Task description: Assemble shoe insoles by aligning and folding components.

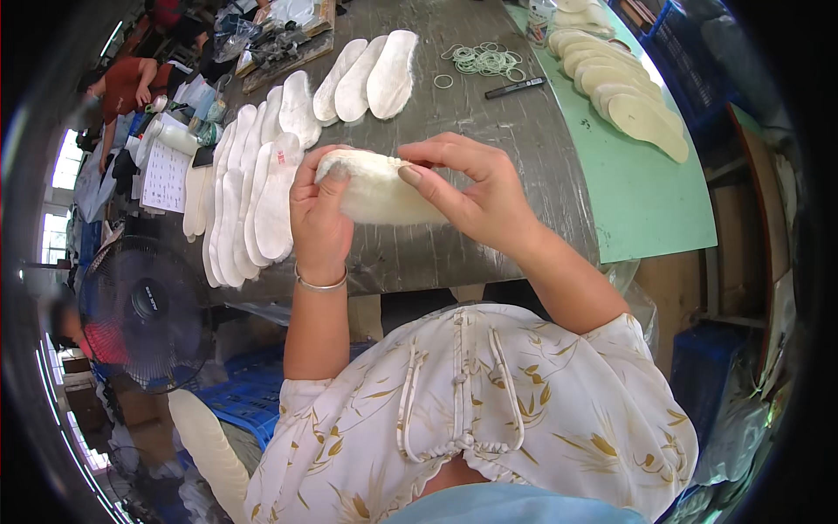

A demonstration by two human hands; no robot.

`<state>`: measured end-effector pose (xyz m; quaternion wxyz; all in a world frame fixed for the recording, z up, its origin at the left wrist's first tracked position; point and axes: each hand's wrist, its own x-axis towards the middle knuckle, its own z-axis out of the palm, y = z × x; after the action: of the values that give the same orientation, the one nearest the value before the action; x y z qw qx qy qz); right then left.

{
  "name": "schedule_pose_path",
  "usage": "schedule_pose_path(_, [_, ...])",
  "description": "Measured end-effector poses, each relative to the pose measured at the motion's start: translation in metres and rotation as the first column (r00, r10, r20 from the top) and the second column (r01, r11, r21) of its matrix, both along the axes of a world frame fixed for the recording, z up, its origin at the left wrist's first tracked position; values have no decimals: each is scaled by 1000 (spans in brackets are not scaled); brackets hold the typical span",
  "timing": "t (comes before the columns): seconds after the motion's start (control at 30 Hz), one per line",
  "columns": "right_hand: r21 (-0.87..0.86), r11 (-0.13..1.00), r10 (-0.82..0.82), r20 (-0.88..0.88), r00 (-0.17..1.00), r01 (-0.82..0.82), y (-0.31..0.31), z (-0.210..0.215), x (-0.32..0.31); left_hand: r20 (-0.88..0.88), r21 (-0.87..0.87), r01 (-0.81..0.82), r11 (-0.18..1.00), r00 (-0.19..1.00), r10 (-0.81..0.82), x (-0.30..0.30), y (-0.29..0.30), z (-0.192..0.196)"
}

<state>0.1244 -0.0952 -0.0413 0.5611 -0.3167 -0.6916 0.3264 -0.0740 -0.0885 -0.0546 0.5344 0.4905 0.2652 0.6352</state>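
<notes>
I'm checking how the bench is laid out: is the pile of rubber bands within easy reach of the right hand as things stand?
Probably yes, but not at once. The right hand is gripping the fleecy insole together with the left hand. The rubber bands lie farther back on bare grey table, with nothing between.

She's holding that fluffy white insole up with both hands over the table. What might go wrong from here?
1. Both hands, left hand and right hand, pinch the fleecy insole only at its edges in mid-air; it might slip and drop.
2. The overlapping row of white insoles lies just under her left hand; a bump could scatter it.
3. The standing fan beside the grey table might blow loose rubber bands about.
</notes>
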Motion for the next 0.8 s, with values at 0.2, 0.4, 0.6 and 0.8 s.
schedule_pose_path(0.2, [-9,1000,-30,-61,998,29,4,-4,-4,20,18,59,998,998,-60,5,1,-3])
schedule_pose_path(0.4, [-159,986,73,107,992,-56,3,-5,10,91,23,43,999,995,-45,-3,7,-9])
schedule_pose_path(0.6, [-145,987,77,55,995,-69,0,-10,14,114,43,94,995,989,-98,-2,12,-12])
schedule_pose_path(0.8, [-98,982,163,-24,986,-164,7,-17,14,129,88,127,988,982,-137,-10,20,-16])
